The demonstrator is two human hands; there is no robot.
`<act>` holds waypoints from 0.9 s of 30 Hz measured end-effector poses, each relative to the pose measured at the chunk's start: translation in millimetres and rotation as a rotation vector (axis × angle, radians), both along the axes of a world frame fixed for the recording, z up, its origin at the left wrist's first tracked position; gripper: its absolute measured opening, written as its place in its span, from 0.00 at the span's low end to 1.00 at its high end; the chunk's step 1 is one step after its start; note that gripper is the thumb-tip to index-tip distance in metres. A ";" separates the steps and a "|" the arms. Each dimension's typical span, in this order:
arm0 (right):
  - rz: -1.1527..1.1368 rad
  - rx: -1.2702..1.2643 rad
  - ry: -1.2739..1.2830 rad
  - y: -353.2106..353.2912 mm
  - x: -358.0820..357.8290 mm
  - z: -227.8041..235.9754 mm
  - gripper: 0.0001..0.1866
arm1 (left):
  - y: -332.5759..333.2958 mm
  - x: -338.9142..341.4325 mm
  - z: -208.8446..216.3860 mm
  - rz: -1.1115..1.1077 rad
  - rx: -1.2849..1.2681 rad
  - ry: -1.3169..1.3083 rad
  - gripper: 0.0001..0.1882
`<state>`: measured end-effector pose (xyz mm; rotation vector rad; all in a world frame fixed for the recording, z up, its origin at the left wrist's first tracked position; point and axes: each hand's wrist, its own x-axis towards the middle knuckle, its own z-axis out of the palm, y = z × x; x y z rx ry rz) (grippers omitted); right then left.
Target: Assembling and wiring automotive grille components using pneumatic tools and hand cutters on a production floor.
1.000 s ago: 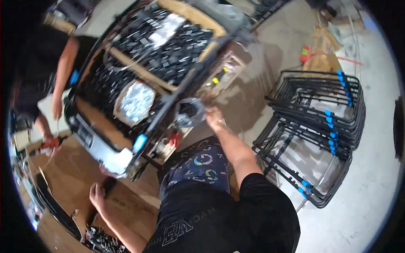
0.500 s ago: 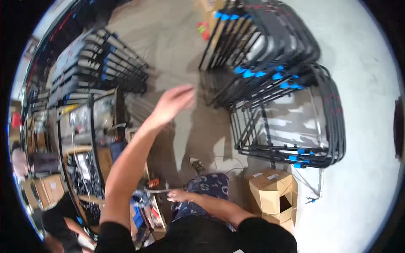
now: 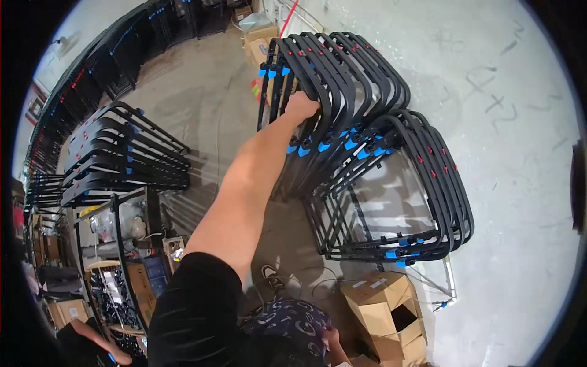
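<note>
Reaching forward across the view, my left arm ends in my left hand (image 3: pixel 301 106), which is closed round the tube of a black metal frame (image 3: pixel 330 101). The frame has rounded corners, blue clips and small red parts. It stands in a row of similar frames leaning against the wall, ahead and right of me. My right hand (image 3: pixel 331 337) hangs low beside my patterned shorts; its fingers are mostly hidden, and I cannot see anything in it.
More black frames (image 3: pixel 455 202) lean at the right, above an opened cardboard box (image 3: pixel 382 309). Another frame stack (image 3: pixel 110 147) stands left. A rack (image 3: pixel 116 238) holds boxes of small dark parts. Another person's arm (image 3: pixel 101 339) shows at lower left. A cable lies on the floor.
My left hand has moved forward and right from open air onto the black frame and closed on it. My right hand has dropped back to my side, away from the bench.
</note>
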<state>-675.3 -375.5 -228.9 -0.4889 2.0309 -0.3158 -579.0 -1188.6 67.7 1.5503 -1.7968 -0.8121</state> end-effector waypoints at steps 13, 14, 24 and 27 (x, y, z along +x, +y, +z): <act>0.748 -0.819 0.188 -329.5 13.8 126.6 0.21 | 85.4 240.8 35.2 0.276 0.108 -0.490 0.20; 0.811 -0.953 0.224 -382.0 34.4 168.5 0.20 | 106.9 251.9 30.6 0.257 0.060 -0.475 0.19; 1.460 -1.307 1.139 -649.8 55.5 344.3 0.27 | 250.5 222.0 49.3 0.110 0.121 -0.452 0.19; 1.157 -1.294 1.192 -659.3 36.2 340.4 0.27 | 292.6 262.6 43.9 0.192 0.129 -0.471 0.16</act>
